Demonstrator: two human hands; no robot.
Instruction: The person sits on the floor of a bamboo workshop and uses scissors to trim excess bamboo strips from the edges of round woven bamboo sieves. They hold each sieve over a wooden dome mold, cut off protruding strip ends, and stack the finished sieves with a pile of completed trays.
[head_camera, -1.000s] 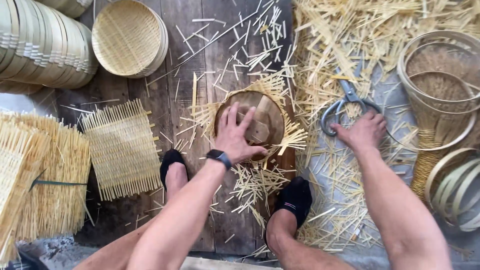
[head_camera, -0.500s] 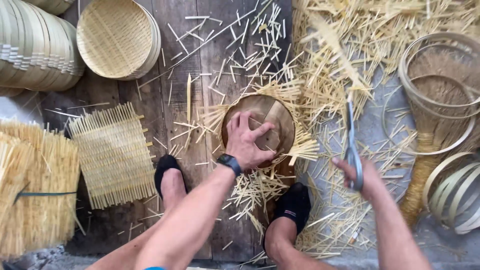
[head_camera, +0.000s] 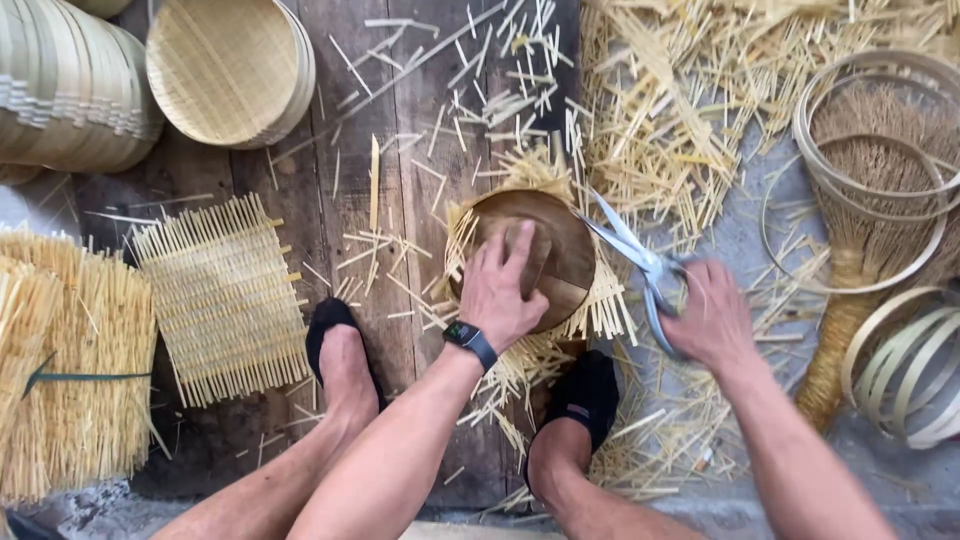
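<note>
The right hand (head_camera: 712, 318), having lifted the large steel shears (head_camera: 640, 265), is now swinging them open-bladed toward the woven bamboo mat (head_camera: 605, 300), fingers grasping the handles, while the left hand (head_camera: 500, 290) is still pressing flat, fingers spread, on the round brown wooden disc (head_camera: 560, 250).

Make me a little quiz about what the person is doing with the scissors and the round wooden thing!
1. True or false: the left hand presses flat on the round wooden disc.
2. Which hand holds the scissors? A) left hand B) right hand C) neither
3. Fill in: under the disc lies a woven bamboo mat, and its strip ends stick out past the disc's ____.

Key
1. True; its palm and fingers lie on top.
2. B; the blades are open and point toward the disc's edge.
3. Edge, or rim; the ends poke out all round it.
</note>
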